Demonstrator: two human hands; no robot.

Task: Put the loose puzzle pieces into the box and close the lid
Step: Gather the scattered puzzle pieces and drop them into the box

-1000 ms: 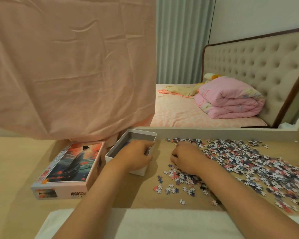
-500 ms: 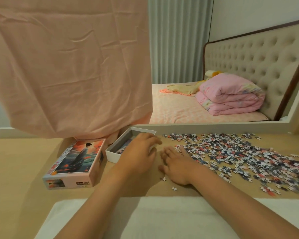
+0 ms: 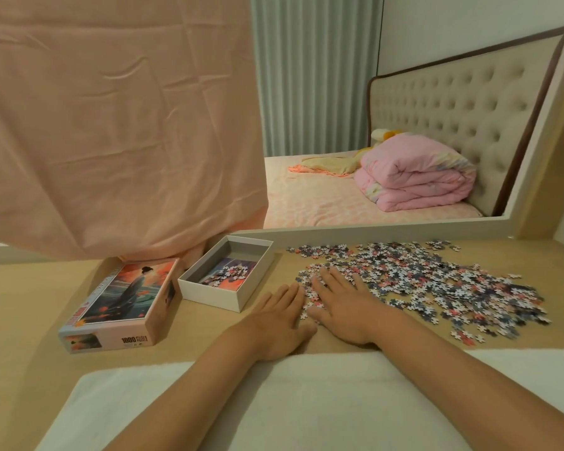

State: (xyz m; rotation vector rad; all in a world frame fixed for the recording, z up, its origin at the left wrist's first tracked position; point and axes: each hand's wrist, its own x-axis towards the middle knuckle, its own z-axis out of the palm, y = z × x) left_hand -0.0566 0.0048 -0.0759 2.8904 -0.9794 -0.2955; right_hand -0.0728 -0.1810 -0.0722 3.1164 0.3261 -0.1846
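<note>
A wide scatter of loose puzzle pieces (image 3: 430, 281) covers the right half of the wooden table. The open white box (image 3: 241, 296) stands left of them with a printed sheet and a small heap of pieces inside. Its lid (image 3: 127, 297), printed with a figure in a robe, lies flat further left. My left hand (image 3: 274, 323) lies flat on the table, fingers straight, just right of the box. My right hand (image 3: 342, 304) lies flat beside it, fingertips on the near left edge of the scatter.
A pink cloth (image 3: 111, 125) hangs over the table's back left, down to the lid and box. A mirror frame (image 3: 388, 227) runs along the back edge, reflecting a bed. A white cushion or cloth (image 3: 306, 402) covers the near edge under my forearms.
My left hand has left the box and come down flat on the table. My right hand has opened from a curled grip to flat fingers. More pieces now lie in the box.
</note>
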